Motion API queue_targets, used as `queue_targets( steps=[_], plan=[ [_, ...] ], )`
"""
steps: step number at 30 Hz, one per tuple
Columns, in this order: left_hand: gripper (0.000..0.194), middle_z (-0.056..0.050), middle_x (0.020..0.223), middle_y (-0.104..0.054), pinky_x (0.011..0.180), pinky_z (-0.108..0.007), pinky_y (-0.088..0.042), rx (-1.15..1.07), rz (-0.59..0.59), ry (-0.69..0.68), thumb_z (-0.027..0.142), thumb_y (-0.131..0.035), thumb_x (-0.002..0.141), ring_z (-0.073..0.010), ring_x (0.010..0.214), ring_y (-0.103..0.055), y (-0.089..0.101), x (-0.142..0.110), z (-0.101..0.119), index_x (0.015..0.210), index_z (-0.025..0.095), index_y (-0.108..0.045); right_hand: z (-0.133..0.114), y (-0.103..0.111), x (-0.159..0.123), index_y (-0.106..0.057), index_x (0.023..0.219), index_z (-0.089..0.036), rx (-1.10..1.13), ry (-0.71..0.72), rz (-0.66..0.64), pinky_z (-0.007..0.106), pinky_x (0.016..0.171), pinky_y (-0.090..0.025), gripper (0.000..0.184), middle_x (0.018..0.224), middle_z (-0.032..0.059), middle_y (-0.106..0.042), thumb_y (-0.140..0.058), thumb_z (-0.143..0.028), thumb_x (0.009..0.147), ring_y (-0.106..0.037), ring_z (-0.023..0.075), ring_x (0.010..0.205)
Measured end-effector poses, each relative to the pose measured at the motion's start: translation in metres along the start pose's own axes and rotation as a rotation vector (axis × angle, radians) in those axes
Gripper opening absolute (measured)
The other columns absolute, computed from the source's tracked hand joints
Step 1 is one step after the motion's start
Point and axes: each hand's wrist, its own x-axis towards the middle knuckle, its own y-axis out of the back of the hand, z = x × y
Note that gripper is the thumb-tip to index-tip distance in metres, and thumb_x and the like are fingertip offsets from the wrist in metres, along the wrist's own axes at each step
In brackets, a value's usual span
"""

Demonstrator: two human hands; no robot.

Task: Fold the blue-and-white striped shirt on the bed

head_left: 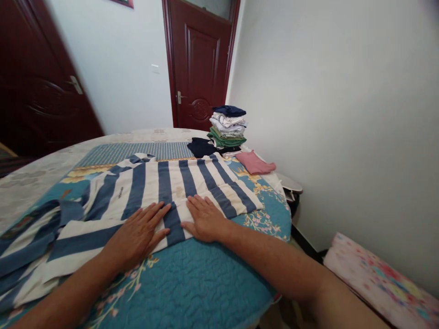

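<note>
A navy-and-white striped shirt (178, 183) lies spread on a blue quilted bedcover (185, 283), with one sleeve (27, 242) stretched out to the left. My left hand (137, 235) presses flat on the shirt's lower part, fingers apart. My right hand (202, 219) rests flat on the same fabric, close to the left hand, and grips nothing. Beyond the shirt stands a stack of folded clothes (228, 130). A dark navy garment (202, 147) lies by its foot, and a folded pink garment (255, 162) lies to its right.
The bed's far and right edges curve round near a white wall (343, 114). A round white object (291, 183) sits beside the bed. A floral pink bedding roll (377, 278) lies at the lower right. Dark red doors (200, 64) stand behind.
</note>
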Motion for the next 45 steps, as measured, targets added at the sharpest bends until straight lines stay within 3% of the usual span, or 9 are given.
queue_targets(
  steps=[11,16,21,27,30,33,38,42,45],
  plan=[
    [0.073,-0.016,0.168,-0.042,0.125,-0.062,-0.025,0.018,-0.022,0.178,0.057,-0.036,0.103,-0.0356,0.156,-0.038,-0.008,-0.003,-0.007,0.166,0.02,-0.038,0.137,0.051,-0.072,-0.035,0.164,-0.011,-0.211,-0.466,0.015,0.061,0.128,-0.019,0.074,0.173,0.0188,-0.029,-0.035,-0.06,0.108,-0.024,0.0356,0.161],
    [0.069,-0.015,0.167,-0.044,0.125,-0.061,-0.023,0.002,-0.026,0.255,0.055,-0.035,0.105,-0.0347,0.157,-0.036,0.0,-0.004,0.002,0.162,0.018,-0.043,0.171,0.052,-0.088,-0.041,0.161,-0.012,-0.295,-0.561,0.03,0.062,0.126,-0.023,0.071,0.169,0.0202,-0.036,-0.033,-0.058,0.109,-0.03,0.0369,0.158],
    [0.071,-0.014,0.17,-0.039,0.127,-0.061,-0.022,-0.02,-0.076,0.311,0.06,-0.036,0.105,-0.0353,0.159,-0.031,0.009,-0.002,0.011,0.161,0.018,-0.046,0.14,0.046,-0.054,-0.046,0.158,-0.009,-0.345,-0.525,0.143,0.07,0.123,-0.024,0.068,0.166,0.0235,-0.041,-0.034,-0.054,0.108,-0.034,0.0415,0.156],
    [0.07,-0.011,0.171,-0.037,0.128,-0.059,-0.022,-0.023,-0.089,0.351,0.062,-0.038,0.104,-0.0335,0.16,-0.029,0.013,-0.002,0.016,0.161,0.023,-0.046,0.028,0.027,0.015,-0.038,0.164,-0.014,-0.101,-0.036,0.026,0.057,0.129,-0.025,0.071,0.172,0.0145,-0.033,-0.037,-0.057,0.107,-0.026,0.0329,0.161],
    [0.07,-0.012,0.171,-0.037,0.128,-0.059,-0.021,-0.026,-0.11,0.356,0.062,-0.038,0.104,-0.0338,0.16,-0.03,0.016,-0.001,0.017,0.161,0.022,-0.046,-0.003,0.007,0.039,-0.038,0.165,-0.016,-0.025,0.088,-0.057,0.055,0.129,-0.024,0.072,0.171,0.0133,-0.034,-0.042,-0.058,0.106,-0.028,0.0317,0.16],
    [0.07,-0.012,0.171,-0.037,0.129,-0.06,-0.02,-0.036,-0.113,0.364,0.062,-0.038,0.104,-0.0339,0.16,-0.029,0.018,-0.002,0.019,0.161,0.022,-0.046,0.001,-0.005,0.055,-0.039,0.164,-0.019,-0.023,0.094,-0.073,0.056,0.13,-0.021,0.071,0.172,0.0123,-0.032,-0.044,-0.058,0.105,-0.027,0.0312,0.161],
    [0.071,-0.013,0.172,-0.036,0.126,-0.064,-0.024,-0.054,-0.16,0.354,0.064,-0.038,0.103,-0.0374,0.16,-0.029,0.022,0.004,0.013,0.161,0.025,-0.047,0.044,-0.001,0.071,-0.04,0.164,-0.018,-0.072,-0.058,-0.048,0.054,0.13,-0.018,0.07,0.172,0.0117,-0.034,-0.038,-0.058,0.107,-0.026,0.031,0.161],
    [0.068,-0.016,0.168,-0.043,0.122,-0.067,-0.027,-0.051,-0.2,0.369,0.063,-0.034,0.104,-0.0402,0.154,-0.039,0.028,0.025,-0.023,0.159,0.026,-0.05,0.077,0.005,0.078,-0.04,0.164,-0.016,-0.142,-0.212,-0.023,0.055,0.129,-0.02,0.07,0.173,0.0129,-0.032,-0.036,-0.058,0.107,-0.026,0.0323,0.16],
    [0.072,-0.023,0.166,-0.043,0.121,-0.068,-0.027,0.014,-0.205,0.505,0.063,-0.037,0.102,-0.0434,0.154,-0.038,0.024,0.043,-0.063,0.158,0.021,-0.051,0.099,0.008,0.079,-0.039,0.164,-0.018,-0.174,-0.307,-0.021,0.058,0.128,-0.019,0.069,0.173,0.0125,-0.03,-0.033,-0.057,0.108,-0.025,0.0324,0.16]
  ],
)
